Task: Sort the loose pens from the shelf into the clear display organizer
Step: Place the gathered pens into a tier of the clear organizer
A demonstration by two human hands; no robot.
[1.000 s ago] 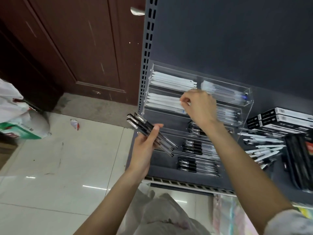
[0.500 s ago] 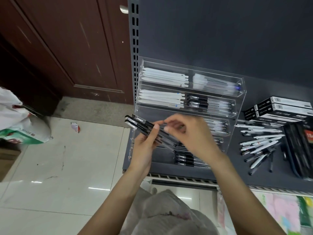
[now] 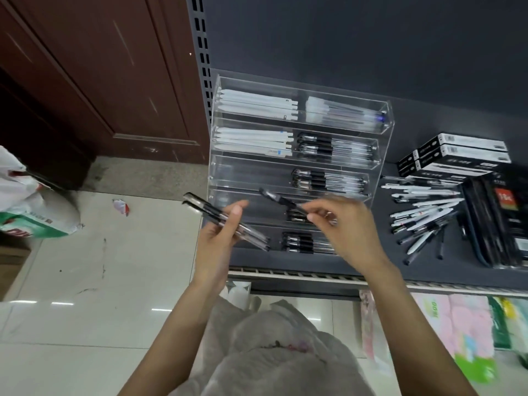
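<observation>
shelf (image 3: 371, 261): dark grey, carrying everything here; its slotted front edge runs beneath both hands.
clear display organizer (image 3: 383, 150): stands at the shelf's left end against the back panel, stepped tiers rising toward the back. white pens fill the left halves of the two rear tiers, black-grip pens the right halves further down; the left parts of the middle tiers show no pens.
black packs (image 3: 497, 221): lie at the shelf's right edge, long sides running front to back.
boxes (image 3: 463, 152): black and white, stacked toward the back right, just behind the loose pens.
loose pens (image 3: 423, 215): a fanned heap of white and dark barrels between the organizer and the black packs.
left hand (image 3: 220, 238): curled round a bundle of pens (image 3: 225, 221), gripping them off the shelf's left front corner, caps pointing up-left.
right hand (image 3: 348, 227): fingertips pinch a single black pen (image 3: 281, 200) in front of the organizer's lower tiers, cap pointing left; blurred.
</observation>
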